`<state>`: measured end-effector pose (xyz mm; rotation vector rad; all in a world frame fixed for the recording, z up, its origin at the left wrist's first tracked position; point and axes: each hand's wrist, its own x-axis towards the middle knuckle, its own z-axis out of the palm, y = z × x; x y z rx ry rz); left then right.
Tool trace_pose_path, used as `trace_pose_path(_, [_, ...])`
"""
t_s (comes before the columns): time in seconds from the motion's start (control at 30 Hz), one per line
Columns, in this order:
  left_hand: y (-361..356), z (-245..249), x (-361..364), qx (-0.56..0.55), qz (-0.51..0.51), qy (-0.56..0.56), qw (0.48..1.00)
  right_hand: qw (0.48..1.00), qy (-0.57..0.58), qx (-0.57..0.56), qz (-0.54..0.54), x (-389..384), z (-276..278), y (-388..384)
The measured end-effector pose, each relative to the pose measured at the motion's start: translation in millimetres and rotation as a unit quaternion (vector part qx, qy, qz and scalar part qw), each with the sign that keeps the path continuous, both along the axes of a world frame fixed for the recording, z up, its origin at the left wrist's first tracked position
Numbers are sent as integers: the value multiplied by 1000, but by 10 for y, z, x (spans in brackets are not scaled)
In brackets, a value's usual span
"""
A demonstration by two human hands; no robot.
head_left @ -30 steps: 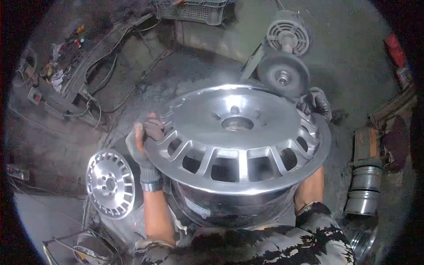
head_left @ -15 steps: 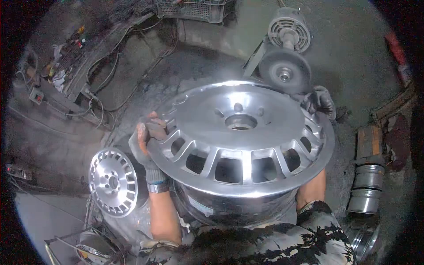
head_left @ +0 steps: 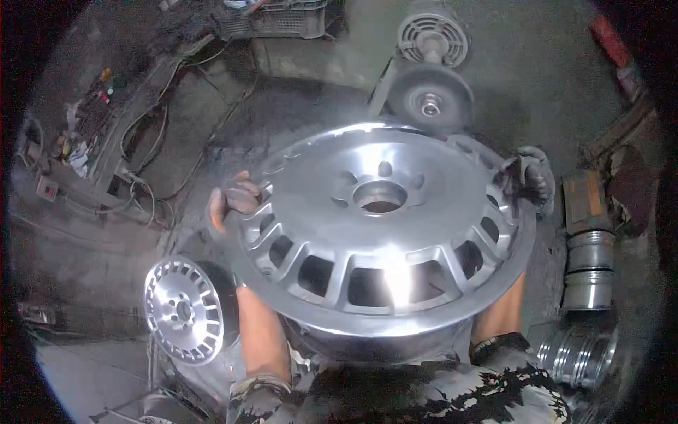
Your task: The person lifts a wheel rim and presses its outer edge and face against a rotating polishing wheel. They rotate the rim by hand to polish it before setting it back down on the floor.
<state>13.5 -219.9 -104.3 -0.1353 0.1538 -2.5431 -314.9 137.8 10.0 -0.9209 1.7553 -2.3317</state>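
A large silver alloy wheel (head_left: 311,201) fills the middle of the view, face up and tilted, with slots around its rim and a hole at its centre. My gloved left hand (head_left: 236,201) grips its left edge, fingers curled over the rim. On the far right edge, my gloved right hand (head_left: 528,180) is closed around the rim, with dark smudges on the glove. Just past the wheel's far edge is a round buffing wheel (head_left: 452,99), blurred as if spinning, on the shaft of an electric motor (head_left: 434,32). The wheel's far rim overlaps the buffing wheel's lower part.
A second slotted alloy wheel (head_left: 166,311) leans at the left. Metal cylindrical parts (head_left: 590,290) stand at the right below a box (head_left: 585,198). Cables (head_left: 152,141) run along the left side, and a plastic crate (head_left: 282,21) sits at the back.
The alloy wheel has turned a little in my hands. My right hand sits slightly lower on the rim; the view has shifted, moving the motor and buffing wheel up and left.
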Motion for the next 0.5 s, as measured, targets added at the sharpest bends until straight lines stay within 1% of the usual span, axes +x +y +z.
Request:
trace_pose_path(0.03, [-18, -24, -16, 13, -28, 43, 999, 1000, -4, -4, -2, 10, 4, 26])
trace_pose_path(0.1, [-127, -264, -17, -74, 80, -30, 994, 1000, -9, -10, -3, 26, 4, 28])
trace_pose_path(0.13, [-178, -377, -18, -111, 132, -74, 982, 1000, -9, -14, -1, 34, 13, 18])
trace_pose_path(0.17, [-46, -363, -103, -138, 217, -135, 957, 1000, -13, -20, 1, 12, 26, 2])
trace_pose_path(0.23, [-30, -348, -112, -134, 245, -145, 949, 999, -18, -33, 4, -8, 27, -92])
trace_pose_path(0.27, [-84, -296, -40, -103, 188, -95, 972, 999, -14, -38, 1, -7, 41, -121])
trace_pose_path(0.33, [-102, -248, 36, -62, 100, -34, 992, 999, -9, -31, -9, -92, 28, -191])
trace_pose_path(0.4, [-13, 7, 55, -40, 43, -13, 998, 996, 44, 48, -67, -300, -60, -159])
trace_pose_path(0.47, [-44, -18, 71, -7, 53, -15, 998, 988, 85, 103, -81, -488, -134, -166])
trace_pose_path(0.5, [-46, -24, 62, 10, 57, -16, 998, 986, 93, 114, -84, -546, -161, -167])
